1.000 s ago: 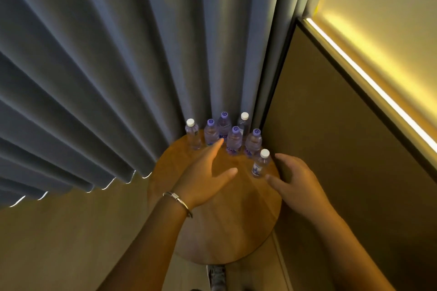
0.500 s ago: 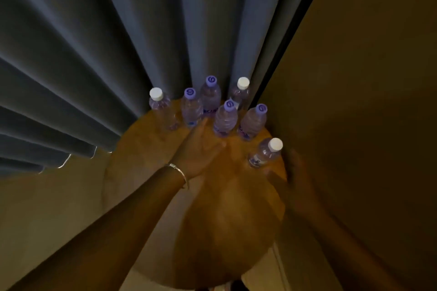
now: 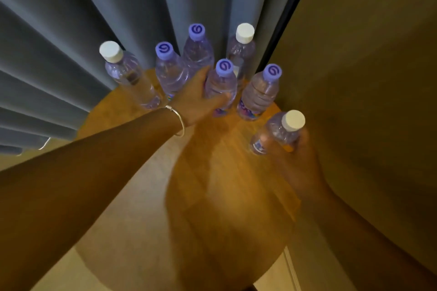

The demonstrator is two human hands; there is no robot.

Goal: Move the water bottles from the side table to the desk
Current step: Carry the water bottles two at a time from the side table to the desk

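Several clear water bottles stand at the far side of a round wooden side table (image 3: 212, 196). My left hand (image 3: 198, 99), with a bracelet at the wrist, wraps around the middle purple-capped bottle (image 3: 222, 82). My right hand (image 3: 290, 156) grips the nearest white-capped bottle (image 3: 281, 130) at the table's right edge. Another purple-capped bottle (image 3: 260, 94) stands between the two. Behind are two purple-capped bottles (image 3: 169, 68) (image 3: 198, 49) and two white-capped bottles (image 3: 127, 73) (image 3: 242, 47).
Grey curtains (image 3: 94, 19) hang close behind and to the left of the table. A dark brown wall panel (image 3: 366, 78) runs along the right side, tight to the table edge. Light flooring (image 3: 66, 274) shows at the lower left.
The view has come closer to the table. My left hand reached forward and closed around the middle bottle. My right hand moved in and closed on the near white-capped bottle.
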